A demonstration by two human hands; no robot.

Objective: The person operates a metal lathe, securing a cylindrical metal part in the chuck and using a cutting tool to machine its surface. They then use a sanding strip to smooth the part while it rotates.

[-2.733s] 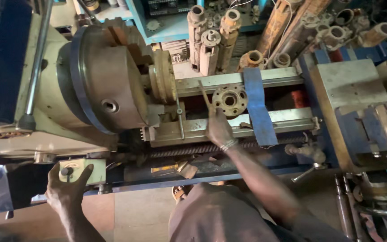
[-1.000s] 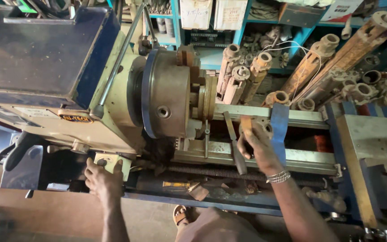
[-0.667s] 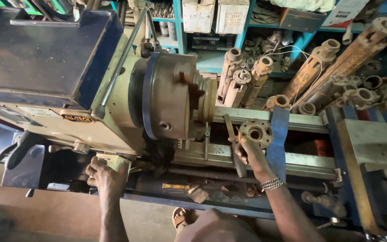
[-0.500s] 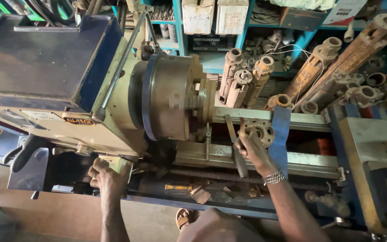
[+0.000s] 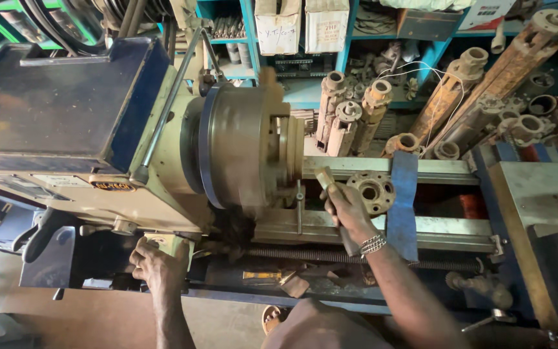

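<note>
A: Head view, right hand [image 5: 350,208]?
B: Closed round a metal bar [image 5: 332,200], just beside the rusty flange [image 5: 371,192] on the lathe bed [image 5: 447,169], near the chuck [image 5: 240,155].
A: Left hand [image 5: 157,265]?
B: Fingers curled on a control box [image 5: 172,244] below the headstock.

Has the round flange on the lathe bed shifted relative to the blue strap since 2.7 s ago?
No. The flange sits on the lathe bed just chuck-side of the blue strap, as before; only the camera moved.
</note>
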